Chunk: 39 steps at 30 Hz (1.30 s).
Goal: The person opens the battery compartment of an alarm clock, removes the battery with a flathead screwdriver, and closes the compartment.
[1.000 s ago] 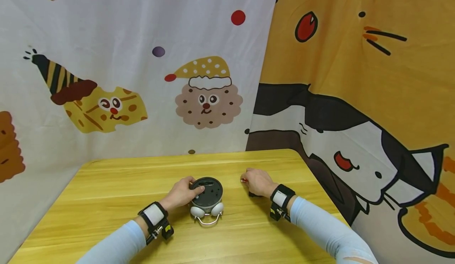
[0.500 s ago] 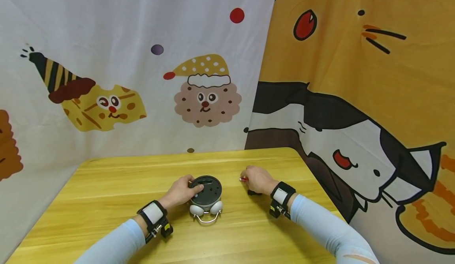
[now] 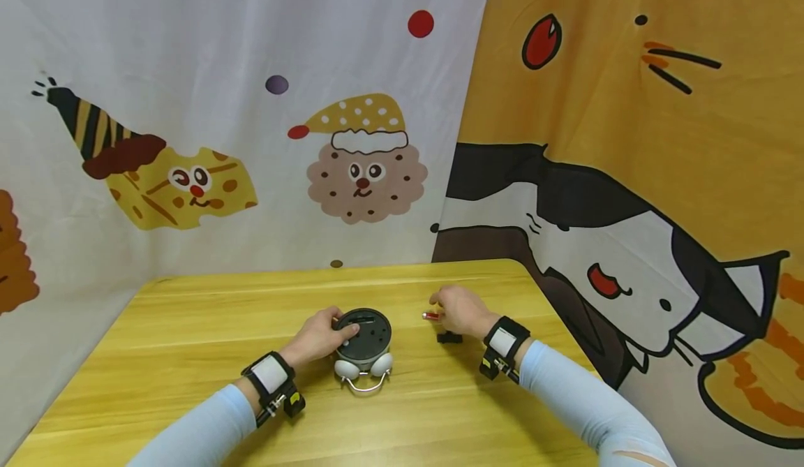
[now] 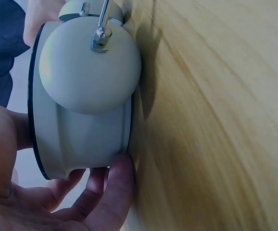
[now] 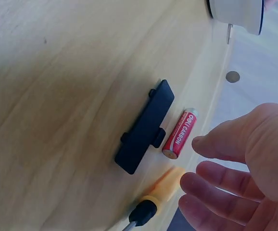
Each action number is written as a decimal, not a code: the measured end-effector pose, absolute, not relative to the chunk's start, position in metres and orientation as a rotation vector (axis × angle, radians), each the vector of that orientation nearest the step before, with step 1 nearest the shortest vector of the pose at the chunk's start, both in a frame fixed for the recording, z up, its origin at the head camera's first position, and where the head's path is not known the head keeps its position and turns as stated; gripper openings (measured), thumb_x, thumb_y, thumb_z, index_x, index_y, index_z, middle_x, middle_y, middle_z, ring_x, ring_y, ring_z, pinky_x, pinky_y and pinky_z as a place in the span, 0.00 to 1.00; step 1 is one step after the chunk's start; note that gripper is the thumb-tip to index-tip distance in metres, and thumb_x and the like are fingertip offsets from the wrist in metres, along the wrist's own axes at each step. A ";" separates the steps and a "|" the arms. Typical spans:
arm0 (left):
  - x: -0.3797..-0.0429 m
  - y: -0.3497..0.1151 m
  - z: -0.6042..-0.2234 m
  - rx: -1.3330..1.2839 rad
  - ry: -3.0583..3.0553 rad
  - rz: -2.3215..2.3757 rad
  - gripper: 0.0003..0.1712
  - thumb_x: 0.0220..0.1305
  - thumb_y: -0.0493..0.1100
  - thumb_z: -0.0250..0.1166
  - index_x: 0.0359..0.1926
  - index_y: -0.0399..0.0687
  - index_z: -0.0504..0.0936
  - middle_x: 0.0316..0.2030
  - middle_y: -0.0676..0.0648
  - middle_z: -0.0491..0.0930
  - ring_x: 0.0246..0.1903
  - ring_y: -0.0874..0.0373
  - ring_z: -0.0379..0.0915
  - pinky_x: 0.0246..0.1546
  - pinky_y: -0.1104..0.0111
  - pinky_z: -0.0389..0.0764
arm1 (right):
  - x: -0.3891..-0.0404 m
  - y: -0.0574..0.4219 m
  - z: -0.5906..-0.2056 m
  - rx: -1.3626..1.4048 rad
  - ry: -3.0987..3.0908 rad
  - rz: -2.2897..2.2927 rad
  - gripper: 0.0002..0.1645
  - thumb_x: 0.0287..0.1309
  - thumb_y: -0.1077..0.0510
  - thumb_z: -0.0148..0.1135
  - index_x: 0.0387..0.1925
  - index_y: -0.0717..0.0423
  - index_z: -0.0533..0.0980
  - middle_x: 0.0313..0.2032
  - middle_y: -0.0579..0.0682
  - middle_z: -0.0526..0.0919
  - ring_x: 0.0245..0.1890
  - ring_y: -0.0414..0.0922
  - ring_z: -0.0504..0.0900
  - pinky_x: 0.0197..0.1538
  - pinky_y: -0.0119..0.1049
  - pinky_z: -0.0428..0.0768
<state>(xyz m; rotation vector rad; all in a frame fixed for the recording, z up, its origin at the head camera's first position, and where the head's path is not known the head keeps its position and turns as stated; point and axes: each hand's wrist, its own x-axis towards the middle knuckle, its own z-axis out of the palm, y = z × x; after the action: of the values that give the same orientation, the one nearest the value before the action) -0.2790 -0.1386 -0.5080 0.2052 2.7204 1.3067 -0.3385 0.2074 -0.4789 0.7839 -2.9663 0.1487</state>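
Note:
A white twin-bell alarm clock (image 3: 364, 338) lies face down on the table, its black back up and its bells toward me. My left hand (image 3: 314, 338) grips its left side, thumb on the back and fingers round the edge of the body (image 4: 88, 139). A red AA battery (image 5: 180, 134) lies on the table beside a black battery cover (image 5: 146, 127). Close by is my right hand (image 3: 463, 311), its fingers (image 5: 221, 192) loosely bent and apart from the battery, holding nothing.
In the right wrist view a screwdriver (image 5: 165, 185) with an orange handle lies near the battery, close to my right fingertips. The yellow wooden table (image 3: 220, 313) ends at printed curtains (image 3: 352, 243) behind and to the right.
My right hand has let go of the battery and shifted slightly back and right, so the battery and cover show more. The left hand and clock stay in place.

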 end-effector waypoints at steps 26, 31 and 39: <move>-0.273 -0.136 -0.498 0.170 2.704 1.318 0.23 0.77 0.56 0.73 0.52 0.41 0.83 0.41 0.42 0.87 0.36 0.54 0.81 0.37 0.65 0.79 | -0.330 0.222 -0.468 0.769 -2.985 0.267 0.08 0.63 0.54 0.84 0.41 0.52 0.93 0.28 0.41 0.85 0.27 0.38 0.76 0.31 0.31 0.73; -0.270 -0.133 -0.495 0.143 2.720 1.300 0.20 0.78 0.54 0.73 0.52 0.41 0.83 0.41 0.43 0.87 0.36 0.55 0.80 0.36 0.66 0.79 | -0.327 0.225 -0.470 0.776 -3.033 0.277 0.09 0.63 0.51 0.84 0.40 0.50 0.93 0.27 0.40 0.84 0.27 0.38 0.76 0.31 0.32 0.73; -0.271 -0.134 -0.499 0.140 2.723 1.293 0.21 0.78 0.54 0.73 0.53 0.41 0.83 0.42 0.42 0.87 0.37 0.56 0.80 0.37 0.65 0.79 | -0.324 0.229 -0.473 0.825 -3.108 0.311 0.17 0.58 0.47 0.88 0.41 0.51 0.92 0.31 0.42 0.88 0.31 0.38 0.80 0.38 0.36 0.80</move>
<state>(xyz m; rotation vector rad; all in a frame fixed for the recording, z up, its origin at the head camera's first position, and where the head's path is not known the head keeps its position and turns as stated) -0.2705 -0.1337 -0.4987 0.1400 2.7230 1.2931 -0.3245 0.2286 -0.4733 0.8250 -3.1080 0.3106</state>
